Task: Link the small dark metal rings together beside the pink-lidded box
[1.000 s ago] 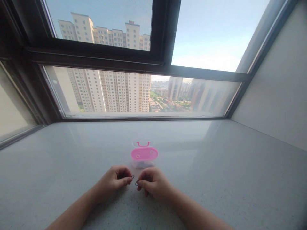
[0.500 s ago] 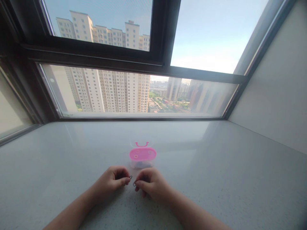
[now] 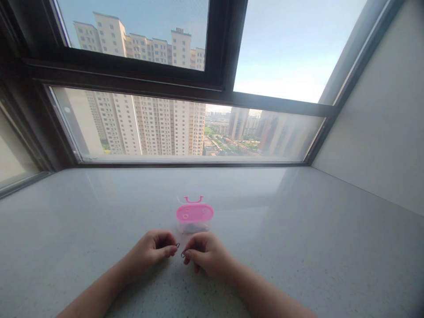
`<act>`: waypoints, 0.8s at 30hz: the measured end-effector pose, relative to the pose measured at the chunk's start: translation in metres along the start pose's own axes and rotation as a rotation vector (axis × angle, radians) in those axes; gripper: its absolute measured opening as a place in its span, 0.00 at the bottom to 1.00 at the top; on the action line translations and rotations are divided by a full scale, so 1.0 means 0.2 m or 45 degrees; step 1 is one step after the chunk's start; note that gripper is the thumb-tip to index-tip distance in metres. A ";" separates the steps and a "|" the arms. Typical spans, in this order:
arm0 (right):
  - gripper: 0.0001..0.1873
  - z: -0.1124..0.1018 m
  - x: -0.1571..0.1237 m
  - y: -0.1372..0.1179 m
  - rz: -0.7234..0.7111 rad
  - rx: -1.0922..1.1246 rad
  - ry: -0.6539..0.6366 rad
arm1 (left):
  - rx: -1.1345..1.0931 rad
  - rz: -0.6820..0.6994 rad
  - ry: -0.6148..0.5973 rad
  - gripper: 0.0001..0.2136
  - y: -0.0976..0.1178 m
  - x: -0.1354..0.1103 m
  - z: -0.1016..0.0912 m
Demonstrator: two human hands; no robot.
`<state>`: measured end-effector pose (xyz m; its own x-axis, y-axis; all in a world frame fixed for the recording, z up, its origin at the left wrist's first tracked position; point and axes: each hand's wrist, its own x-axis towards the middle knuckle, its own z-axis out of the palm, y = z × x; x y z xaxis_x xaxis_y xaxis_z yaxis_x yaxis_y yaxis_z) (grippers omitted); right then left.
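Note:
Both of my hands rest on a pale speckled stone sill [image 3: 298,247], close together. My left hand [image 3: 154,249] is curled in a pinch and holds a small dark wire clip [image 3: 178,245] at its fingertips. My right hand [image 3: 205,255] is also pinched, holding a second small dark wire clip [image 3: 183,254]. The two clips nearly touch between the hands. Just beyond the fingers stands a small clear box with a pink lid [image 3: 194,213] and a pink handle; dark small items show inside it.
A wide window with a dark frame [image 3: 185,90] runs along the far edge of the sill, with tall buildings outside. A plain wall [image 3: 380,132] rises at the right. A side pane stands at the left.
The view has shifted slightly, so the hands and the box sit a little further left. The hands keep the same pinch, with the clips held close together.

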<state>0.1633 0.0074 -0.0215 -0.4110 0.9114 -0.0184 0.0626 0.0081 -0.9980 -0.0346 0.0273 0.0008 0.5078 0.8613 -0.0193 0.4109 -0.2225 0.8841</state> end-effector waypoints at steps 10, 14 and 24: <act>0.05 0.00 0.00 -0.02 0.021 0.012 0.004 | 0.001 -0.004 -0.006 0.09 0.00 0.00 0.00; 0.05 0.00 0.00 -0.01 0.022 0.021 0.002 | 0.005 0.002 -0.010 0.09 0.00 0.00 0.00; 0.05 0.00 -0.01 -0.01 0.005 0.001 -0.004 | 0.012 -0.005 0.001 0.09 0.00 0.00 0.00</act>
<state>0.1636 0.0061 -0.0190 -0.4138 0.9101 -0.0224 0.0634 0.0043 -0.9980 -0.0343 0.0280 0.0019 0.5054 0.8626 -0.0224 0.4201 -0.2234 0.8796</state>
